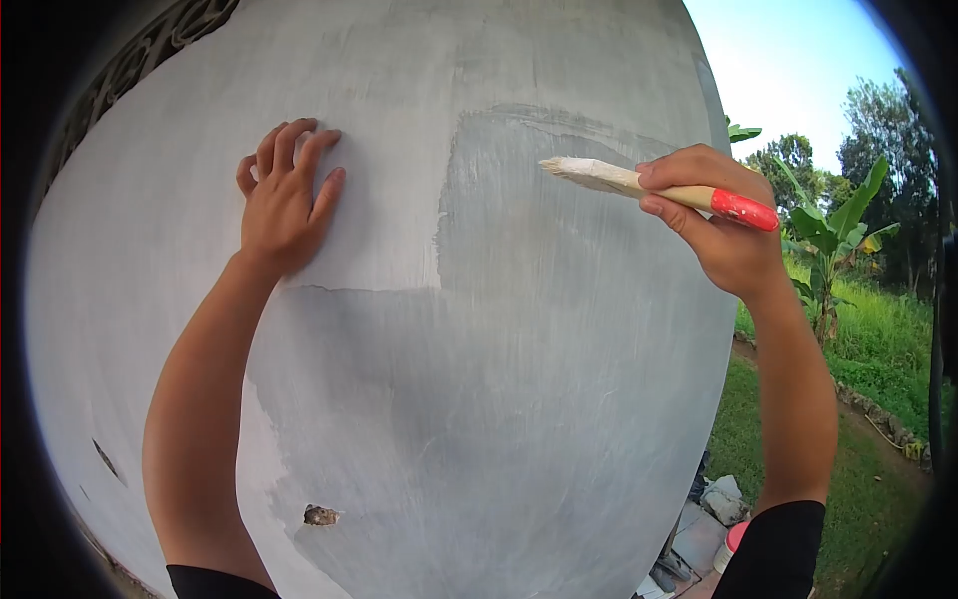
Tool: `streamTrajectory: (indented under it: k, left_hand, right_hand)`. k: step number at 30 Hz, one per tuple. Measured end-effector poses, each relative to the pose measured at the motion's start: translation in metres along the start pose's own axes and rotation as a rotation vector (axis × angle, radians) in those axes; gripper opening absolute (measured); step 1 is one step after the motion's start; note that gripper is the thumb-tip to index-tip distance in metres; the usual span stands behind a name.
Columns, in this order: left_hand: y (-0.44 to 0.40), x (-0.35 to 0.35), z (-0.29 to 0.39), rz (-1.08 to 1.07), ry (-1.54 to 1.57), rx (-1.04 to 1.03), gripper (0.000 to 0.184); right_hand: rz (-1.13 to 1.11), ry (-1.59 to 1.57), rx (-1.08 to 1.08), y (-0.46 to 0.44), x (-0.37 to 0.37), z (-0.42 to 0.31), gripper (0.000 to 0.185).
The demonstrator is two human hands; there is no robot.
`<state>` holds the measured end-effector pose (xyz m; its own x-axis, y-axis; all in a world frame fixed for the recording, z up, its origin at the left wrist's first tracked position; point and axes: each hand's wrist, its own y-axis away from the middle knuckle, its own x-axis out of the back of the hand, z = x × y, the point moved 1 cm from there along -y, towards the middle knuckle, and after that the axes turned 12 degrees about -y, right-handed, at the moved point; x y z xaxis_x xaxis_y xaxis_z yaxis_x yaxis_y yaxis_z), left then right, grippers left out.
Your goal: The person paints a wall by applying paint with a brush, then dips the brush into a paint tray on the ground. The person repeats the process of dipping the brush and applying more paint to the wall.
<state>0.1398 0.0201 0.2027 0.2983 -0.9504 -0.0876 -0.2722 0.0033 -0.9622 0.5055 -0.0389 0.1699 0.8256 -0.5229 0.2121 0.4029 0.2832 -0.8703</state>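
Note:
My right hand [723, 205] grips a paintbrush [609, 176] with a pale wooden handle and a red end. Its bristles, tipped to the left, look coated in white and are over a grey part of the wall [539, 379]; whether they touch it I cannot tell. To the left, my left hand [284, 195] rests against a lighter part of the wall with its fingers spread and slightly bent, holding nothing. Between the lighter and darker grey areas runs an uneven edge, just right of the left hand and below it.
A small broken hole [320, 515] shows low in the wall, and a dark slit [105, 458] further left. Past the wall's right edge are rubble [725, 499], a container with a red-pink top [736, 536], grass and a banana plant [830, 235]. Dark openwork [150, 50] is at upper left.

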Motion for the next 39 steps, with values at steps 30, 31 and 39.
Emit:
streamTrajectory:
  k: [30,31,39]
  left_hand:
    - [0.020,-0.014,-0.080,0.314,0.208,0.138,0.024]
    - [0.019,-0.014,-0.080,0.278,0.197,0.148,0.025]
    - [0.015,-0.013,-0.078,0.361,0.168,0.129,0.022]
  right_hand:
    - [-0.329,-0.249,-0.187,-0.013,-0.105,-0.091,0.010]
    - [-0.241,-0.203,-0.286,-0.023,-0.089,-0.083,0.005]
    - [0.169,0.008,-0.406,-0.055,-0.020,0.005,0.007]
